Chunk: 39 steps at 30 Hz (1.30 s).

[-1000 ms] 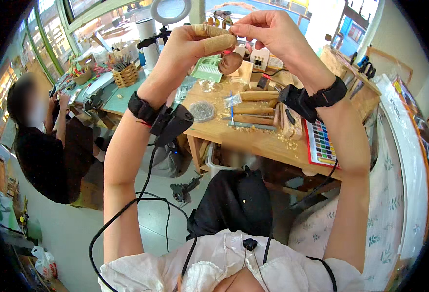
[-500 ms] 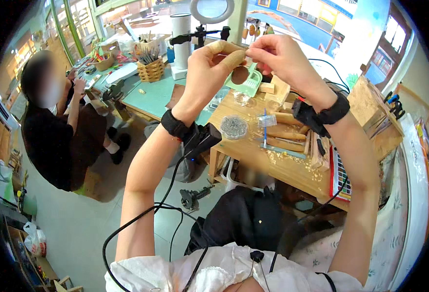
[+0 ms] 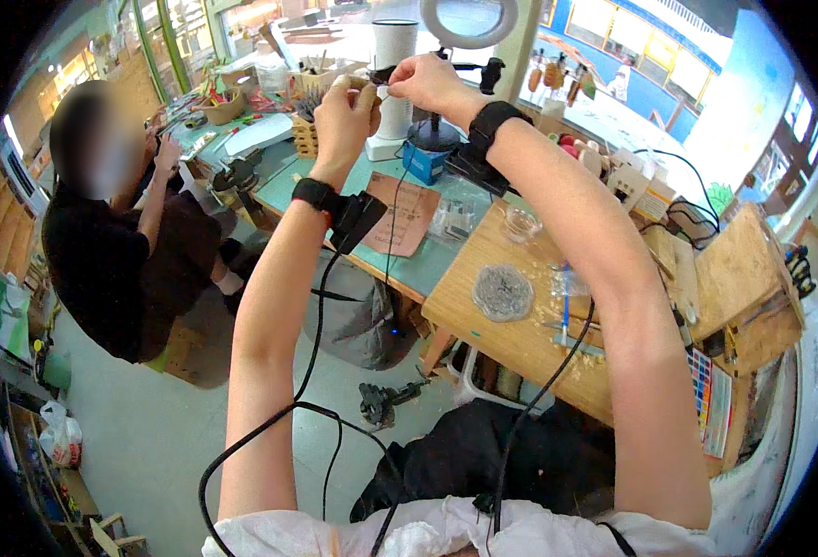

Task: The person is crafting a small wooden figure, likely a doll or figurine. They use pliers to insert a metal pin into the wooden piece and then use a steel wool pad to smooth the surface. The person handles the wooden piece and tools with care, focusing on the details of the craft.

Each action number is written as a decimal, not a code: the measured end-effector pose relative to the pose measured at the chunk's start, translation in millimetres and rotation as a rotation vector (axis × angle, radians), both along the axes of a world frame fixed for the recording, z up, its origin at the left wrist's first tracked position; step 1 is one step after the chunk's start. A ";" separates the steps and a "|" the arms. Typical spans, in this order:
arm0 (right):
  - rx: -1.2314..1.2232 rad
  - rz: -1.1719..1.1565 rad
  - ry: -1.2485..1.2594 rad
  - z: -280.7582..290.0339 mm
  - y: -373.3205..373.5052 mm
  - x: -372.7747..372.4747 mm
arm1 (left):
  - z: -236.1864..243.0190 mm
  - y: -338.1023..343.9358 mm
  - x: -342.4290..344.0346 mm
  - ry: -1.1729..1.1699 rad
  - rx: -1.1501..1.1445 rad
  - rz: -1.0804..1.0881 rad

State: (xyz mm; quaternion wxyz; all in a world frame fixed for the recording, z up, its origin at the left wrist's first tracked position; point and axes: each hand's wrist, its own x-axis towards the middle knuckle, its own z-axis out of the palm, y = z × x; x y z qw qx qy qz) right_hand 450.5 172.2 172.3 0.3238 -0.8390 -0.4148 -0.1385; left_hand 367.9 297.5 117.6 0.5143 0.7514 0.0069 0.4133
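Note:
My left hand [image 3: 346, 121] is raised in front of the basket of tools, its fingers curled together in a pinch. Yellowish covers seem to wrap some of its fingertips. Close beside it, my right hand [image 3: 432, 82] pinches with thumb and forefinger. The fingertips nearly meet before a white cylinder [image 3: 394, 51]. Whatever lies between the fingers is too small to make out. Below the hands, a brown printed sheet [image 3: 402, 213] lies on the green mat [image 3: 311, 186]. Black wrist straps with small devices and cables are on both forearms.
On the wooden table [image 3: 465, 269] sit a clear dish of grey bits [image 3: 502, 292] and a blue-handled tool [image 3: 565, 316]. A ring light [image 3: 469, 20] stands behind. At left another person [image 3: 121, 241] sits working. A black clamp-like tool [image 3: 386, 401] lies on the floor.
Both hands have moved left, from above the wooden table to before the white cylinder. The view has turned left, and the brown sheet now shows more fully. The fingers stay pinched.

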 end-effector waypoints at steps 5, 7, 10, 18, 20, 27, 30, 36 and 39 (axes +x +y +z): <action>0.044 -0.119 -0.248 -29.9 40.5 47.1 | -24.6 19.3 57.2 -0.076 0.070 0.211; 0.078 -0.121 -0.361 -37.1 48.7 63.4 | -29.7 21.7 74.7 -0.119 0.084 0.287; 0.124 -0.143 -0.323 -40.7 58.8 74.3 | -36.1 21.3 92.4 -0.201 0.194 0.499; 0.102 -0.175 -0.497 -46.5 60.9 86.1 | -34.5 29.5 101.6 -0.235 -0.039 0.246; 0.068 -0.172 -0.461 -46.2 61.9 92.5 | -37.0 38.8 107.2 -0.249 -0.044 0.213; 0.079 -0.038 -0.628 -51.7 63.1 95.3 | -48.8 55.1 109.7 -0.180 -0.114 -0.011; 0.133 0.033 -0.436 -43.2 53.2 78.7 | -57.7 50.5 98.1 -0.235 -0.110 -0.044; 0.126 0.061 -0.532 -21.7 17.5 67.5 | -75.5 25.9 8.0 -0.195 -0.303 -0.141; 0.020 0.108 -0.358 34.1 -40.5 -27.5 | -81.7 3.3 -86.5 -0.067 -0.266 -0.121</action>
